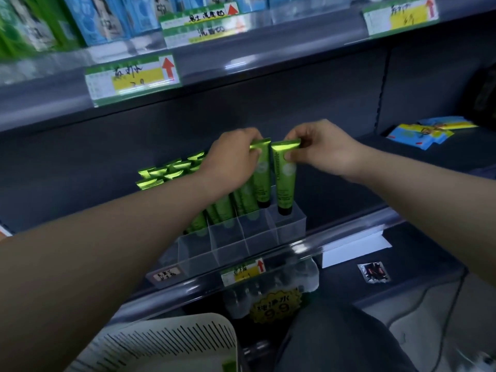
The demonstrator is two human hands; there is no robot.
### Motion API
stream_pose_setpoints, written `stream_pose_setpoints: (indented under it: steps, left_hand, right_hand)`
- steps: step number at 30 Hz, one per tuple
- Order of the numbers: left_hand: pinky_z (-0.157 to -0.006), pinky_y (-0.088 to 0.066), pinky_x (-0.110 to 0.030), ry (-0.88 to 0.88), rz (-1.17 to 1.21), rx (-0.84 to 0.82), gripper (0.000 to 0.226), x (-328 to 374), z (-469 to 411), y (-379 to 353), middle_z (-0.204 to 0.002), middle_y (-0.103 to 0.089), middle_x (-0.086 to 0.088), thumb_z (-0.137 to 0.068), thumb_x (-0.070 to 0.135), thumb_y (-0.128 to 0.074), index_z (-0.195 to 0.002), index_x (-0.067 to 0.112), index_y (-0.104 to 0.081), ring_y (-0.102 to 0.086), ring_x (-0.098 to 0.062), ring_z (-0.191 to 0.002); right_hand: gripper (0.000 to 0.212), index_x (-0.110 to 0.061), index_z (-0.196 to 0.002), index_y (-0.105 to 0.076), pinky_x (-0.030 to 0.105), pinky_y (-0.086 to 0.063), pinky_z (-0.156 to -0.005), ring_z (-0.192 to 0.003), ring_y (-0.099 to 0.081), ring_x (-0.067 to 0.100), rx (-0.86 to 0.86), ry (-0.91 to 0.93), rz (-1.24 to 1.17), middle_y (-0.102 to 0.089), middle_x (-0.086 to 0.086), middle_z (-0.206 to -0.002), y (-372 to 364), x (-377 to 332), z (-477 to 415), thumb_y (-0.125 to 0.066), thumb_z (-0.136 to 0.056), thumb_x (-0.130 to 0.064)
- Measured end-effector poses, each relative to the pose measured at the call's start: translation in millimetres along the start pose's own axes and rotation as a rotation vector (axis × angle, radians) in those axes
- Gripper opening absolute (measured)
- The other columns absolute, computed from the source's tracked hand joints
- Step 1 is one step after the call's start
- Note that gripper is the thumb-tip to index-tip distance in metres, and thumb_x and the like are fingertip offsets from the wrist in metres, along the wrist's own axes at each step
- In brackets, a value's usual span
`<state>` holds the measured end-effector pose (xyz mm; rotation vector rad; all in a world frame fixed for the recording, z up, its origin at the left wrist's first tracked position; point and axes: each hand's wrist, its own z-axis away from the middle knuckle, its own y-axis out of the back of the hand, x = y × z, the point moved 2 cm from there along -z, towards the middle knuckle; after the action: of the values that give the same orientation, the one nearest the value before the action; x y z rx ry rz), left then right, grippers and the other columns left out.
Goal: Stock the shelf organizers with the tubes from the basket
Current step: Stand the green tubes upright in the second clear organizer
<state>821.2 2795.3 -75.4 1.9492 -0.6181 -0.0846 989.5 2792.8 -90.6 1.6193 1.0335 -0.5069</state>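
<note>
Now the right hand (320, 149) is pinching the flat top of a green tube (285, 178), standing it straight up, cap down, over the clear organizer (291, 224). The left hand (230, 159) is pinching another tube (261, 178) just beside it.

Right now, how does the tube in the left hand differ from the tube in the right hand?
The left-hand tube stands further back, its black cap behind a divider; the right-hand tube is nearer, its cap dipping into the clear organizer's rightmost compartment. The left hand grips from the left, the right hand from the right. Both are green, cap-down, pinched at the crimp.
</note>
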Motion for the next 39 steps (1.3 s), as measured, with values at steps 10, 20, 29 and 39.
stream_pose_setpoints:
  steps: [10,20,29,39]
  left_hand:
    - [-0.076,-0.043,-0.028,0.073,0.037,0.009,0.016,-18.4,-33.7,-32.5,-0.101,-0.065,-0.003,-0.087,0.019,-0.058,-0.1,0.018,-0.067,-0.058,-0.023,-0.093]
    - [-0.07,-0.038,-0.025,0.115,0.022,-0.028,0.017,-38.6,-39.6,-62.6,-0.097,-0.068,-0.009,-0.084,0.017,-0.062,-0.098,0.015,-0.071,-0.06,-0.027,-0.093]
    - [-0.073,-0.043,-0.026,0.116,0.035,-0.088,0.021,-38.9,-39.2,-72.0,-0.095,-0.069,-0.006,-0.085,0.011,-0.057,-0.099,0.016,-0.07,-0.061,-0.024,-0.091]
    - [-0.081,-0.048,-0.027,0.09,0.038,-0.067,0.026,-35.1,-34.9,-68.5,-0.103,-0.069,-0.006,-0.088,0.012,-0.051,-0.108,0.015,-0.068,-0.062,-0.022,-0.096]
  right_hand:
    - [0.011,-0.015,-0.085,-0.065,0.025,-0.047,-0.07,-0.07,-0.055,0.01,0.041,0.03,-0.009,-0.059,-0.002,-0.071,-8.5,23.4,-32.5,-0.066,-0.082,-0.004]
    - [0.018,-0.013,-0.091,-0.066,0.014,-0.038,-0.062,-0.069,-0.049,0.007,-0.008,0.022,0.068,-0.056,-0.006,-0.071,-33.5,49.4,-47.5,-0.056,-0.086,0.0]
    - [0.018,-0.014,-0.098,-0.066,0.02,-0.04,-0.066,-0.078,-0.053,0.013,-0.036,-0.043,0.083,-0.061,0.004,-0.085,-50.6,64.9,-49.9,-0.055,-0.088,-0.003]
    - [0.027,-0.009,-0.106,-0.063,0.011,-0.037,-0.064,-0.086,-0.05,0.009,-0.005,-0.022,0.101,-0.056,-0.002,-0.095,-50.6,55.0,-46.0,-0.051,-0.085,0.003]
